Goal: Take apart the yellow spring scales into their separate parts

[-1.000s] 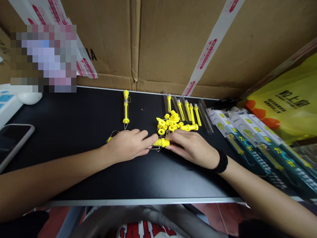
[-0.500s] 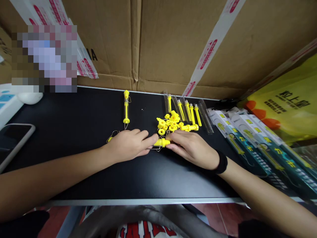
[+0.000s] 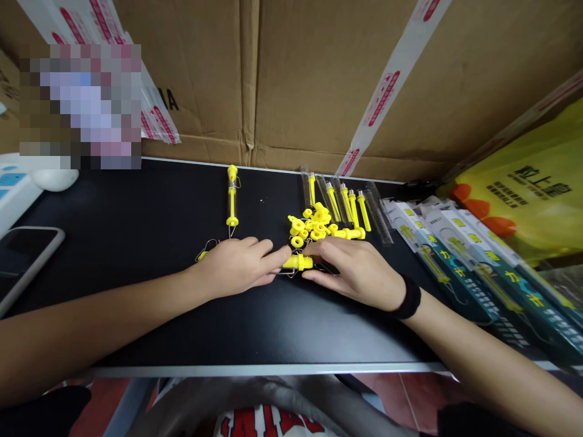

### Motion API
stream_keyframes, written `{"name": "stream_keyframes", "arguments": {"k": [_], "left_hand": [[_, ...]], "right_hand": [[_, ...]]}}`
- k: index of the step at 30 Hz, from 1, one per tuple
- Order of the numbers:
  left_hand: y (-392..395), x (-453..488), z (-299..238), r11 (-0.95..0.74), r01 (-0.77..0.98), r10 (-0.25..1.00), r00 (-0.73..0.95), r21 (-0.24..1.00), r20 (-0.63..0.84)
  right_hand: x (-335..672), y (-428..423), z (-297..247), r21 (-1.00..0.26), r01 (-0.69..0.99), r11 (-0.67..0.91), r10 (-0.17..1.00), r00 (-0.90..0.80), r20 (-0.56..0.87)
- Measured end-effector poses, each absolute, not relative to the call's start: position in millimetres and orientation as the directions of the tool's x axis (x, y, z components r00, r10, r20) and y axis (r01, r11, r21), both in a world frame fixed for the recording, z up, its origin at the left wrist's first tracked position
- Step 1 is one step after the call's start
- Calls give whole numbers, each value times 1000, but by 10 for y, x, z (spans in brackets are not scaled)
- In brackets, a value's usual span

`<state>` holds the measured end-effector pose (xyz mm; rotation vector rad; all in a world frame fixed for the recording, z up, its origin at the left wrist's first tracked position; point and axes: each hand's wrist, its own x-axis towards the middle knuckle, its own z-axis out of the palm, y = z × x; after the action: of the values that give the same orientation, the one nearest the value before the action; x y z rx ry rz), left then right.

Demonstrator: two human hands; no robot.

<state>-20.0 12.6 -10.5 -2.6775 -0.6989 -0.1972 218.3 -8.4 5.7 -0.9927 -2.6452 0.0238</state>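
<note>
My left hand [image 3: 241,264] is closed around a spring scale with a yellow end fitting [image 3: 297,262]. Its palm and fingers cover most of the tube, and a bent wire shows below the fitting. Past the wrist side, a yellow end with a wire hook [image 3: 207,247] sticks out. My right hand [image 3: 357,273] is at the fitting's right end, thumb and fingers apart around it. Thin wire shows between those fingers. Right behind the hands lies a pile of small yellow plastic caps and rings [image 3: 314,223]. An assembled spring scale [image 3: 232,197] lies farther back.
Clear tubes and yellow rods with silver tips [image 3: 346,203] lie at the back. Packaged spring scales [image 3: 473,261] line the right, near a yellow bag [image 3: 523,188]. A phone [image 3: 30,261] is at left. Cardboard boxes [image 3: 296,79] wall off the table's [image 3: 255,334] far edge.
My right thumb and fingers have parted at the end of the yellow fitting, leaving more of it visible. My left hand has stayed in place, still gripping the scale.
</note>
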Motion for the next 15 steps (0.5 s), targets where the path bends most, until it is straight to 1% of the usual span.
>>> {"name": "stream_keyframes", "arguments": {"k": [5,15], "left_hand": [[130,-200,-109,-808,496,447,867,-318,218],[131,-198,-110,-809,495,449,869,-319,208]], "right_hand": [[2145,-79,70,-97,669,737,672,-710,209],[2144,-81,59,-142,655,742,668,-705,237]]}}
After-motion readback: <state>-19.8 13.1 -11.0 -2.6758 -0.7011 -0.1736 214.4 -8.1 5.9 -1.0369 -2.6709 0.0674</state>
